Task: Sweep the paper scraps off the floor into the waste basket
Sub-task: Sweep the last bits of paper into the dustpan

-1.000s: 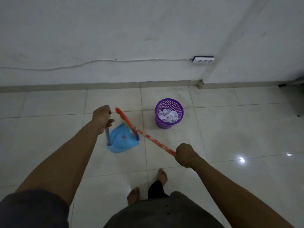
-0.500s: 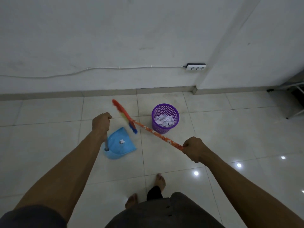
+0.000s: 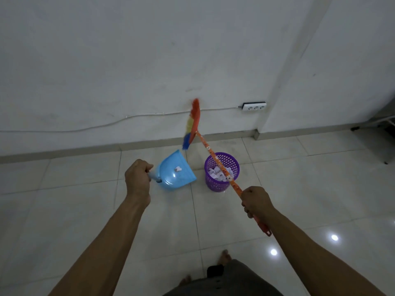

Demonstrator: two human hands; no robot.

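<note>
My left hand (image 3: 137,178) grips the handle of a light blue dustpan (image 3: 175,173), which is lifted off the floor and tilted, with one white paper scrap (image 3: 177,168) lying in it. A purple mesh waste basket (image 3: 221,171) stands on the tiles just right of the dustpan, with several paper scraps inside. My right hand (image 3: 255,200) grips the orange patterned handle of a broom (image 3: 215,162). The broom's orange, yellow and blue head (image 3: 192,124) is raised in the air in front of the wall, and the handle crosses over the basket.
A white wall with a grey skirting runs behind the basket. A white cable leads along it to a power strip (image 3: 254,106). A wall corner (image 3: 259,133) juts out at the right. My bare feet (image 3: 224,256) stand on the glossy white tiles. Dark furniture legs (image 3: 382,124) are at far right.
The dustpan has come up off the floor and tipped toward the basket. The broom head has swung upward and to the right, from beside the dustpan to high in front of the wall.
</note>
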